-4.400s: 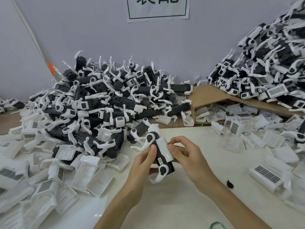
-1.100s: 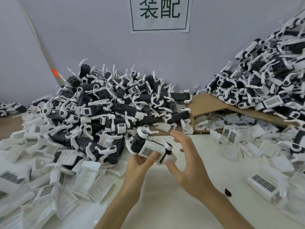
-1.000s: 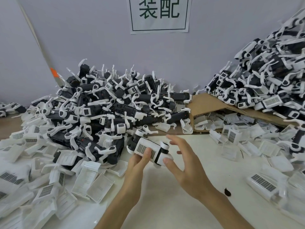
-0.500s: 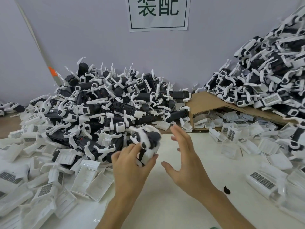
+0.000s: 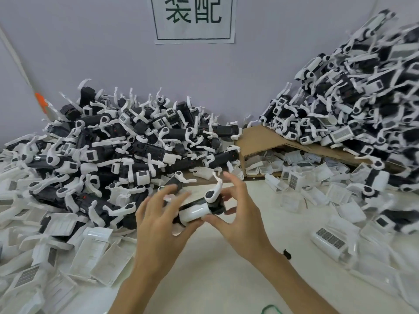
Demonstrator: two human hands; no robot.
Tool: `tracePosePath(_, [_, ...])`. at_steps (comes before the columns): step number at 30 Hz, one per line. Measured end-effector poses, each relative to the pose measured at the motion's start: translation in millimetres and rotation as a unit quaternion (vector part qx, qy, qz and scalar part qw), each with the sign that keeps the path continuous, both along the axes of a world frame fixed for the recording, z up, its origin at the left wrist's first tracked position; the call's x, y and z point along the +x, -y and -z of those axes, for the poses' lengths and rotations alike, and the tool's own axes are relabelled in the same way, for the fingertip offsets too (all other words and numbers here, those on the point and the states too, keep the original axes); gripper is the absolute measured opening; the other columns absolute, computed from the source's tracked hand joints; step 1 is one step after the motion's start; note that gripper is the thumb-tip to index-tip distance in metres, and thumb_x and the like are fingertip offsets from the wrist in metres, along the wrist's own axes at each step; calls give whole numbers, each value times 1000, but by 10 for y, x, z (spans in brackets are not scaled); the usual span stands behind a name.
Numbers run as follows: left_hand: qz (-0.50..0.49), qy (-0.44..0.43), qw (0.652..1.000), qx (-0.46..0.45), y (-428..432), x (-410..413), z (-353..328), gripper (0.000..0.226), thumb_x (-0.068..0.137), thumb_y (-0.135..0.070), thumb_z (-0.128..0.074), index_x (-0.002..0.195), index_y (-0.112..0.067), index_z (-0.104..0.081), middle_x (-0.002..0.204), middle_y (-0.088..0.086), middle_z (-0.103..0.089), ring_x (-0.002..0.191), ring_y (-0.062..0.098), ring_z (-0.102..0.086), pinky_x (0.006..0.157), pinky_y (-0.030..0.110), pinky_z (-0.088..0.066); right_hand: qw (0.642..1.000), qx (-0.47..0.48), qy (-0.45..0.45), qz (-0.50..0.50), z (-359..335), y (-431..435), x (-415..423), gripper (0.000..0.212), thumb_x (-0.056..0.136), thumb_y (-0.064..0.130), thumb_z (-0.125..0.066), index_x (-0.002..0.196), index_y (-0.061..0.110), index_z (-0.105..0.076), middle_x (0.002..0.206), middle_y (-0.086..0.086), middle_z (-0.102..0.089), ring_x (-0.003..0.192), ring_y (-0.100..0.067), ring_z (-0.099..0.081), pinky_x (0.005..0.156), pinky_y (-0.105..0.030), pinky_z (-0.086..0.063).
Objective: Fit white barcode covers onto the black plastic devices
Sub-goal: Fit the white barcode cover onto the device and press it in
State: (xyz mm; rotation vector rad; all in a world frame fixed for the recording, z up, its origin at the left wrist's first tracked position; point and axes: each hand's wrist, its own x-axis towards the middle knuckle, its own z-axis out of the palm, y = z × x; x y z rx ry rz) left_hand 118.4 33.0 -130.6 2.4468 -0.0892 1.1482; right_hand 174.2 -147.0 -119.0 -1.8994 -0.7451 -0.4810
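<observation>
2 hands are sharing 1 black device (image 5: 214,203), holding it just over the table (image 5: 215,279). Left hand (image 5: 158,225) is clamping it thumb-under with fingers spread over the top, probably steadying it so the white cover (image 5: 195,211) is seating flush. Right hand (image 5: 242,214) is pinching the other end, wrist bent inward.

My right hand (image 5: 240,214), open and apart a moment ago, has closed in to pinch the black device (image 5: 215,203) that my left hand (image 5: 158,223) grips, now turned sideways, white cover (image 5: 195,211) facing me.
</observation>
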Motion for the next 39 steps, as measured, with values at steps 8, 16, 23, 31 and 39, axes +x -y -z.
tracePosePath(8, [123,-82,979,-138,54,-7,39,23,85,-34,-66,103,-47,-64,97,-23,-70,95,1,-64,83,18,-48,981,63,-179,-43,-21,101,101,55,81,26,-83,126,46,-57,100,13,-69,102,-3,-63,88,-8,-44])
tracePosePath(16, [160,-55,965,-201,100,0,54,28,88,-25,-60,106,-46,-66,101,-22,-67,93,4,-63,62,12,-52,982,-73,-163,-54,-107,202,117,53,85,36,-78,131,35,-52,138,19,-42,127,11,-40,101,-17,-39])
tracePosePath(23, [164,-43,954,-246,97,-68,-24,23,101,-32,-48,100,-52,-60,79,-6,-70,55,18,-58,41,29,-43,934,-197,-239,-178,-384,233,78,25,88,35,-75,112,33,-69,108,20,-66,97,6,-57,78,-8,-39])
tracePosePath(31, [165,23,935,-314,62,-56,-43,36,101,-25,-33,97,-20,-69,72,4,-69,67,14,-62,66,24,-47,896,-94,-370,-225,-438,503,-95,10,89,20,-75,87,26,-67,90,1,-69,84,-9,-62,81,-24,-48])
tracePosePath(39, [126,15,948,-293,74,-27,-25,33,100,-24,-37,91,-24,-68,81,-3,-66,64,16,-61,62,30,-44,817,323,-467,-104,-267,918,-366,45,72,26,-73,111,4,-65,82,-14,-68,62,-21,-60,59,-27,-45])
